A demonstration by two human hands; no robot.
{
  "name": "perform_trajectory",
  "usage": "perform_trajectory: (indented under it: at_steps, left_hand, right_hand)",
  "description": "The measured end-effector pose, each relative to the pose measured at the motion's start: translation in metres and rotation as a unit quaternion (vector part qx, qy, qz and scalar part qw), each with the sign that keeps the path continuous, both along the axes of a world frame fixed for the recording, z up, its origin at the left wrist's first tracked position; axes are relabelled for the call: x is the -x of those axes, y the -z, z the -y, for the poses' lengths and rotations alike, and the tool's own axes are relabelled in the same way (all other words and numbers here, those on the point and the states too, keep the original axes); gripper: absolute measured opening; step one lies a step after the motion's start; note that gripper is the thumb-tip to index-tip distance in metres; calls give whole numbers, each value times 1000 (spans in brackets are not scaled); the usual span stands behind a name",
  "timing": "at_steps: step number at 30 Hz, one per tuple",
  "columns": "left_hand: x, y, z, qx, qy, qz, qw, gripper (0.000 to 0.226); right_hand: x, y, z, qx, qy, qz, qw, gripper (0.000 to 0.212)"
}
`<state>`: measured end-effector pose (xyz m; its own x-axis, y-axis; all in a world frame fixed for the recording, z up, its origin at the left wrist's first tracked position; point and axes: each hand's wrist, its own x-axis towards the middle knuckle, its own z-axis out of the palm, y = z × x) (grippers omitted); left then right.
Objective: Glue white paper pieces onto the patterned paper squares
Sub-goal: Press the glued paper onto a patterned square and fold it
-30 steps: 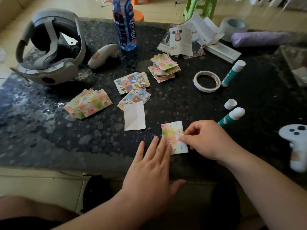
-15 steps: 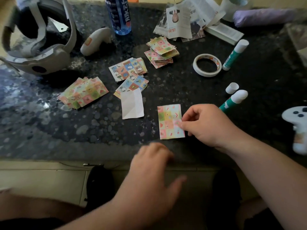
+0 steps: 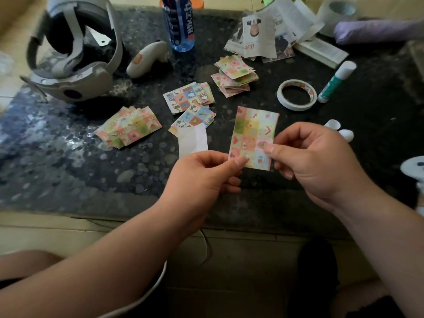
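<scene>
Both my hands hold one patterned paper piece (image 3: 253, 134) up above the dark table (image 3: 68, 161). My left hand (image 3: 202, 177) pinches its lower left corner and my right hand (image 3: 314, 159) pinches its lower right edge with the thumb on top. A white paper piece (image 3: 192, 140) lies flat just left of it, partly behind my left hand. Stacks of patterned squares lie further back: a pink-green pile (image 3: 128, 127), blue cartoon ones (image 3: 190, 104) and a heap (image 3: 234, 75).
A tape roll (image 3: 296, 94) and a capped glue stick (image 3: 336, 81) lie right of centre. Another glue stick's white top (image 3: 346, 134) and a loose cap (image 3: 332, 123) peek out behind my right hand. A headset (image 3: 75, 53), controller (image 3: 146, 58), bottle (image 3: 179, 21) and newspaper (image 3: 270, 35) crowd the back.
The patterned piece lay on the table under my fingers; my left hand drew back, then came in again, and now both hands have lifted the piece off the table.
</scene>
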<state>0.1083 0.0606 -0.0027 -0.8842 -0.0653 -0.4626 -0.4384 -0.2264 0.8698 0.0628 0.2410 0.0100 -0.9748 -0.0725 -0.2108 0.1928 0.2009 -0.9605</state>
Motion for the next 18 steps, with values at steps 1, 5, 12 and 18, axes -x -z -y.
perform_trajectory:
  at_steps: [1, 5, 12, 18]
  left_hand:
    - [1, -1, 0, 3, 1, -6, 1000, 11]
    - [2, 1, -1, 6, -6, -7, 1000, 11]
    - [3, 0, -4, -53, -13, 4, 998, 15]
    - [2, -1, -4, -76, -2, -6, 997, 13]
  right_hand:
    - [0, 0, 0, 1, 1, -4, 1000, 15]
    - [-1, 2, -2, -1, -6, -17, 1000, 14]
    - [-1, -3, 0, 24, -31, -47, 998, 9]
    - [0, -2, -1, 9, -28, -40, 999, 9]
